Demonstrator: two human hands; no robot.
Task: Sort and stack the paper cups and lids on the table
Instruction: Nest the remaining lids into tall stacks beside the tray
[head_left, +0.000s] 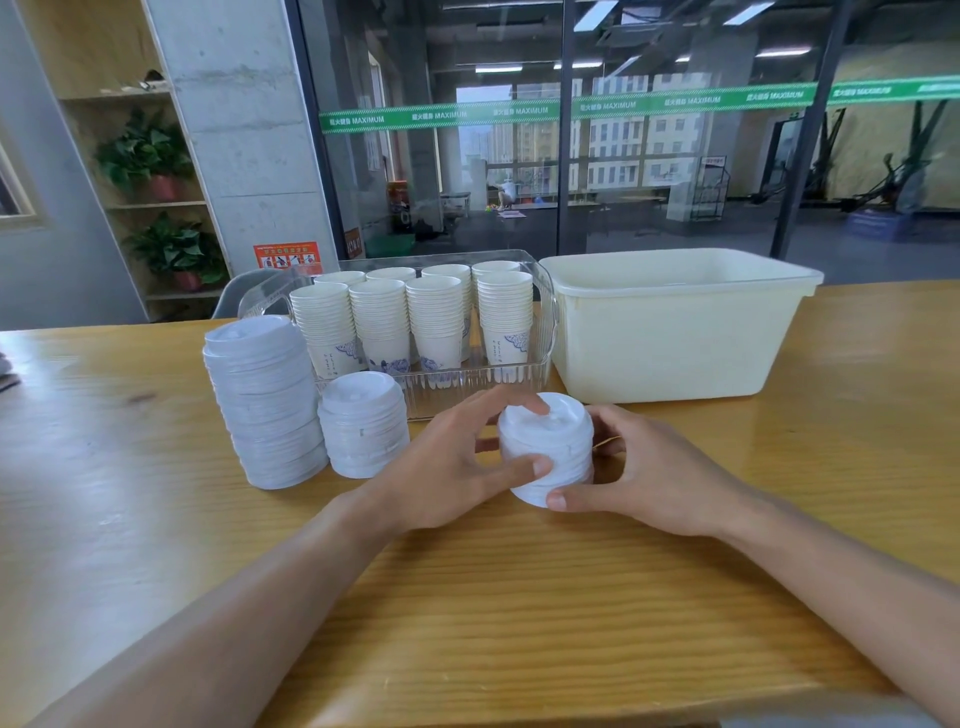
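**Q:** What does the wooden surface (156, 519) show, left to right?

**A:** Taking the clear tray (545, 332) of stacked paper cups (434, 322) as the landmark: left of it and nearer the person, a tall lid stack (262, 410) leans slightly. A shorter lid stack (363, 423) stands just in front of the tray's left end. A small lid stack (545, 449) sits in front of its right end. A cream bin (675, 332) stands to the tray's right.

**Q:** And the hands?

**A:** The left hand (447, 467) curls round the small stack's left side, thumb on its front. The right hand (654, 478) cups its right side, thumb at its base.

**Q:** How is this step done well?

**A:** Probably by squeezing evenly from both sides to square the lids, keeping the stack upright, and setting it beside the shorter stack without nudging the leaning one.
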